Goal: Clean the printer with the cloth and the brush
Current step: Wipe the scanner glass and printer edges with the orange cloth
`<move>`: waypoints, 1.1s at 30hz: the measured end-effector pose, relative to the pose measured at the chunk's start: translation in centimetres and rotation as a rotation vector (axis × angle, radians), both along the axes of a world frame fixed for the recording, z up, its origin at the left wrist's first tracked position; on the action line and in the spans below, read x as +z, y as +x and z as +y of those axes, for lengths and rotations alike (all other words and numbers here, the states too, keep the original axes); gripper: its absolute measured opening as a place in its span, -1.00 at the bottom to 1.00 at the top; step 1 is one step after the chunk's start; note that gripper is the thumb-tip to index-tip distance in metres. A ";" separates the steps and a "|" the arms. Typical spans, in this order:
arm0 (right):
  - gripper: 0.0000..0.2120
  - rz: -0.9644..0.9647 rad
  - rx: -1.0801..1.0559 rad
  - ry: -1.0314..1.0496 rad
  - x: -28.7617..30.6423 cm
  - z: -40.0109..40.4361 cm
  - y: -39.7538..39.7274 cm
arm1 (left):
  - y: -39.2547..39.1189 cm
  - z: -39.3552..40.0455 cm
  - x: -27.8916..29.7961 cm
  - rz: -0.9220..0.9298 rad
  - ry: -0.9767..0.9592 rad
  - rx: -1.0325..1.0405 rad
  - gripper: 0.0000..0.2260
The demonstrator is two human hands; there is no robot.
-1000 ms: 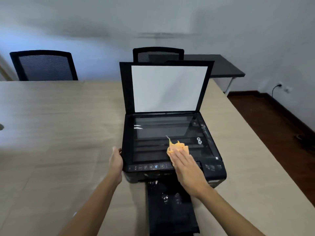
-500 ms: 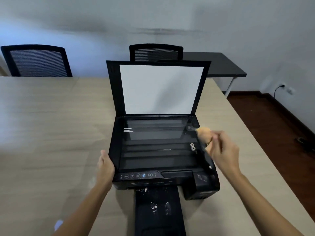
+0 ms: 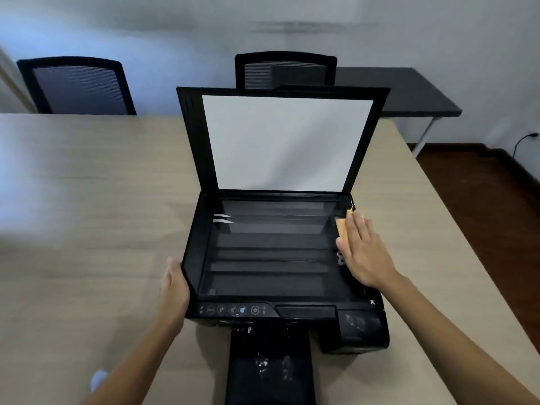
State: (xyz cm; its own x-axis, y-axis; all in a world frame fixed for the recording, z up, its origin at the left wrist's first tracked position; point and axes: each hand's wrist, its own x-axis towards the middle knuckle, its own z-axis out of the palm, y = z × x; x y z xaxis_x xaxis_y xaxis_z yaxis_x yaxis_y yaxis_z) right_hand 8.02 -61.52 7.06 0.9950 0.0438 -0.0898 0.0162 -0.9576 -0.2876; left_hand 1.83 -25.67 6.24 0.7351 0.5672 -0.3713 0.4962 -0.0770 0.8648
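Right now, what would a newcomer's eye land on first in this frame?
The black printer mid-table, its scanner lid propped upright with the white backing facing the camera. Next, the orange cloth under the flat right hand on the right edge of the glass. The left hand steadies the printer's left side.

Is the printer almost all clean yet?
Not yet. The lid is already up. The right hand presses the orange cloth flat on the right edge of the glass, while the left hand steadies the printer. White specks show on the front tray, and no brush is in sight.
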 end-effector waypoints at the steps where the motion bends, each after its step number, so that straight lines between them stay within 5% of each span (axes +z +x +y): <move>1: -0.26 0.003 0.025 0.001 0.1 -0.1 -2.5 | 0.1 0.0 -0.2 -0.006 -0.002 -0.006 -0.52; 5: -0.29 0.024 0.069 -0.038 1.1 -0.4 -6.9 | 0.6 0.3 -0.8 0.010 0.006 -0.012 -0.46; 13: -0.30 0.080 -0.070 -0.051 -0.1 0.7 5.5 | 0.1 0.5 -0.6 0.040 0.047 -0.037 -0.39; 19: -0.32 -0.002 0.193 0.046 -0.4 -2.2 -5.7 | 0.5 0.7 -0.6 0.018 0.031 -0.013 -0.39; 22: -0.39 0.016 0.085 0.129 0.2 -1.0 -11.7 | 0.2 0.6 -0.8 0.023 0.030 -0.019 -0.38; 28: -0.44 -0.176 -0.199 -0.090 -1.4 8.5 -13.0 | 0.2 0.3 -0.1 0.019 0.022 -0.003 -0.40; 33: -0.44 -0.217 0.326 -0.202 -1.7 4.6 -16.7 | -0.3 -0.1 0.3 0.007 -0.010 -0.041 -0.50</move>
State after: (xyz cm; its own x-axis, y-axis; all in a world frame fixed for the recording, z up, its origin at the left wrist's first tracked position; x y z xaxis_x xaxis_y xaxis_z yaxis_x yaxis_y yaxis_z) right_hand -8.64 -56.88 5.35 0.9289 0.3616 0.0803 0.3661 -0.9291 -0.0514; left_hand 1.48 -25.77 6.59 0.7551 0.5326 -0.3822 0.4990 -0.0888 0.8621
